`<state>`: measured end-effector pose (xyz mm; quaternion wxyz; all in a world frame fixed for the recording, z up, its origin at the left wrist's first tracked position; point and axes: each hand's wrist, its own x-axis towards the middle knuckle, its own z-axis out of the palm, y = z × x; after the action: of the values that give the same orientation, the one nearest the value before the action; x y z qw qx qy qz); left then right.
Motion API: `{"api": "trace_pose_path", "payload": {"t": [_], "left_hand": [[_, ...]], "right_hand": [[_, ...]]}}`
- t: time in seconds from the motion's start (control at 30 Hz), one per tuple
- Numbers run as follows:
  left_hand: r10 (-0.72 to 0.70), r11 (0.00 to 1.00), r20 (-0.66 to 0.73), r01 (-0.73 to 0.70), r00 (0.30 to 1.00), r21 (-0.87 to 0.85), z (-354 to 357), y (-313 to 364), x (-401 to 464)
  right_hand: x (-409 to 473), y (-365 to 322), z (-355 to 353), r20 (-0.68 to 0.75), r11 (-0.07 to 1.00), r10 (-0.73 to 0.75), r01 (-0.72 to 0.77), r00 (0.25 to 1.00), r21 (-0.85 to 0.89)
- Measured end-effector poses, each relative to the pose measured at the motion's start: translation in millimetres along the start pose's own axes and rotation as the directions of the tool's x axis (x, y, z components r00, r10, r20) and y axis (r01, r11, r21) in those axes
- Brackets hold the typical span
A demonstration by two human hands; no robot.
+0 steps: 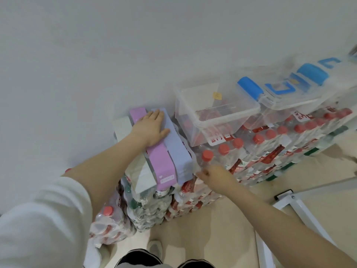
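A plastic-wrapped bundle of packs, one pink (161,161) and one pale blue (176,147), lies on top of stacked shrink-wrapped packs of water bottles (239,157) with red caps against a white wall. My left hand (151,129) rests flat on the far end of the bundle, fingers straight. My right hand (211,176) is at the bundle's near right corner, fingers curled on the plastic wrap there; its fingertips are blurred.
A clear plastic box (214,111) stands open on the bottle packs to the right, beside a clear lidded bin with blue handles (286,89). A white metal frame (301,207) stands on the beige floor at lower right. My shoe (154,248) is near the stack's base.
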<state>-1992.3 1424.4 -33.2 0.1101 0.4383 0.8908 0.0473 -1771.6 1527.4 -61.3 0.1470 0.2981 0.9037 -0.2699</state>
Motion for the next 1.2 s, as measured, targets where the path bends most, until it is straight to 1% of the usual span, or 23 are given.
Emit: {"api": "trace_pose_path", "payload": {"t": [0.03, 0.07, 0.1, 0.17, 0.2, 0.23, 0.3, 0.37, 0.43, 0.5, 0.6, 0.67, 0.77, 0.83, 0.93, 0.97, 1.03, 1.1, 1.17, 1.2], "left_hand": [[-0.01, 0.995, -0.099, 0.0, 0.995, -0.101, -9.6, 2.6, -4.1], [-0.02, 0.981, -0.216, -0.022, 0.976, -0.193, -20.2, 5.6, -8.0], [-0.02, 0.968, -0.337, -0.066, 0.941, -0.243, -32.1, 10.3, -12.2], [0.026, 0.953, -0.524, -0.179, 0.851, -0.245, -56.6, 22.0, -18.0], [0.068, 0.943, -0.573, -0.24, 0.816, -0.23, -68.9, 30.2, -20.0], [0.119, 0.93, -0.593, -0.298, 0.797, -0.214, -80.3, 40.3, -21.6], [0.221, 0.905, -0.584, -0.387, 0.781, -0.175, -96.0, 61.6, -23.8], [0.291, 0.892, -0.56, -0.432, 0.776, -0.135, -104.3, 82.4, -21.2], [0.313, 0.889, -0.538, -0.44, 0.783, -0.123, -108.8, 100.7, -17.2], [0.305, 0.893, -0.541, -0.432, 0.784, -0.122, -112.4, 113.9, -13.9], [0.264, 0.907, -0.552, -0.398, 0.791, -0.136, -117.3, 130.0, -10.3], [0.201, 0.925, -0.556, -0.343, 0.806, -0.162, -118.2, 139.6, -10.9], [0.052, 0.947, -0.568, -0.222, 0.821, -0.233, -112.4, 147.0, -13.4], [-0.06, 0.949, -0.573, -0.131, 0.817, -0.286, -104.4, 148.1, -16.8], [-0.224, 0.931, -0.56, 0.006, 0.797, -0.364, -88.9, 150.4, -29.1], [-0.291, 0.909, -0.541, 0.051, 0.789, -0.413, -83.8, 152.8, -34.2], [-0.437, 0.834, -0.479, 0.143, 0.762, -0.533, -74.5, 159.2, -45.5], [-0.532, 0.772, -0.397, 0.235, 0.748, -0.591, -65.0, 164.1, -55.4], [-0.595, 0.71, -0.297, 0.315, 0.747, -0.63, -55.1, 165.9, -61.5], [-0.632, 0.647, -0.243, 0.329, 0.735, -0.688, -49.6, 166.4, -63.2]], "right_hand": [[-2.9, -0.1, -13.7, -0.072, 0.999, -0.044, 0.042, 0.996, -0.031], [-7.3, -1.4, -28.5, -0.133, 0.996, -0.086, 0.084, 0.987, -0.017], [-13.1, -4.0, -43.5, -0.193, 0.991, -0.126, 0.132, 0.973, 0.014], [-23.7, -9.7, -71.6, -0.338, 0.97, -0.188, 0.228, 0.922, 0.082], [-27.6, -12.2, -84.0, -0.413, 0.96, -0.202, 0.264, 0.888, 0.098], [-30.6, -14.1, -95.5, -0.472, 0.953, -0.203, 0.285, 0.858, 0.107], [-33.8, -16.4, -115.8, -0.555, 0.944, -0.208, 0.313, 0.806, 0.102], [-35.0, -15.6, -133.0, -0.635, 0.939, -0.226, 0.339, 0.739, 0.06], [-30.5, -7.6, -147.4, -0.69, 0.933, -0.269, 0.359, 0.673, -0.013], [-21.8, 3.7, -160.0, -0.709, 0.922, -0.332, 0.372, 0.623, -0.106], [-7.0, 20.7, -177.8, -0.674, 0.874, -0.465, 0.418, 0.574, -0.247], [0.6, 26.8, -188.1, -0.631, 0.83, -0.547, 0.458, 0.551, -0.32], [13.2, 31.6, -202.0, -0.573, 0.738, -0.667, 0.528, 0.477, -0.42], [24.0, 34.0, -207.8, -0.528, 0.67, -0.736, 0.567, 0.424, -0.478], [35.6, 32.9, -207.1, -0.427, 0.592, -0.802, 0.651, 0.418, -0.475], [38.0, 31.7, -204.1, -0.385, 0.563, -0.823, 0.684, 0.417, -0.463], [43.8, 29.6, -194.2, -0.286, 0.498, -0.867, 0.743, 0.409, -0.447], [45.8, 25.9, -182.8, -0.196, 0.458, -0.889, 0.782, 0.414, -0.424], [44.1, 21.0, -172.3, -0.142, 0.463, -0.884, 0.79, 0.446, -0.402], [45.2, 18.8, -166.3, -0.121, 0.477, -0.874, 0.779, 0.471, -0.407]]}}
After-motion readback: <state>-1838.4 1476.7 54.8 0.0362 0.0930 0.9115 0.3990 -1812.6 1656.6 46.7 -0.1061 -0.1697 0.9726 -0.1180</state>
